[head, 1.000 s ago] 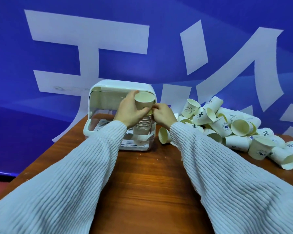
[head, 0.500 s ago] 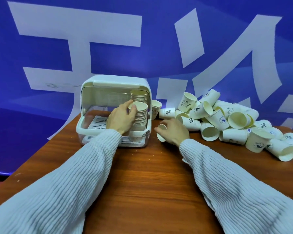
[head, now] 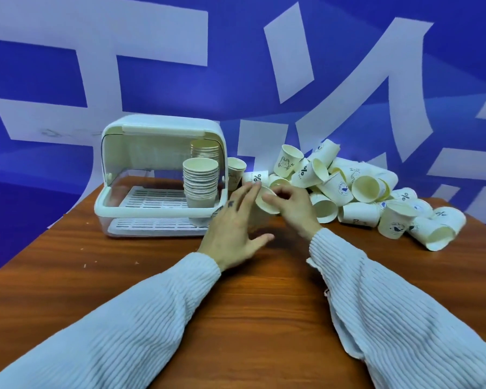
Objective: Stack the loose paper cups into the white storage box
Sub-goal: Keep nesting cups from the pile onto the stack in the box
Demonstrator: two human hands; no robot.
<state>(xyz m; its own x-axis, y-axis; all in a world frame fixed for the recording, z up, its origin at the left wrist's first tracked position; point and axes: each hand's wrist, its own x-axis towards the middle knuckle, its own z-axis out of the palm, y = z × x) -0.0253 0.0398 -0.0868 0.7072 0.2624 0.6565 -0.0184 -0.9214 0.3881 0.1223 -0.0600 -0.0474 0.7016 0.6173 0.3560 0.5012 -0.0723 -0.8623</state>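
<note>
My right hand (head: 291, 209) has its fingers curled round a single paper cup (head: 267, 203), which is tipped on its side with the round mouth facing toward seven o'clock. The thumb lies across the top of the cup's rim. My left hand (head: 233, 228) is spread flat and relaxed, fingers straight and slightly fanned, the fingertips reaching toward the same cup from its eight o'clock side; I cannot tell whether they touch it. The left thumb points off toward three o'clock, low over the wood. Both wrists come out of ribbed, pale knit sleeves (head: 157, 313), and the forearms converge from the bottom corners toward the middle.

The held cup is thin cream paper with a rolled lip. At two o'clock from it lies the heap of loose cups (head: 357, 192), tumbled every way, some printed with a percent sign, some with small cartoon drawings.

At ten o'clock from my hands stands the white storage box (head: 163, 130), smooth plastic with rounded corners, a clear curved cover lifted back, and slotted white trays inside. Within it, on the right side, a stack of nested cups (head: 201, 181) stands upright, with a taller second stack (head: 205, 150) behind it.

Everything rests on a brown wood-grain table (head: 124, 262), and a blue banner (head: 236, 66) with large white shapes hangs behind.
</note>
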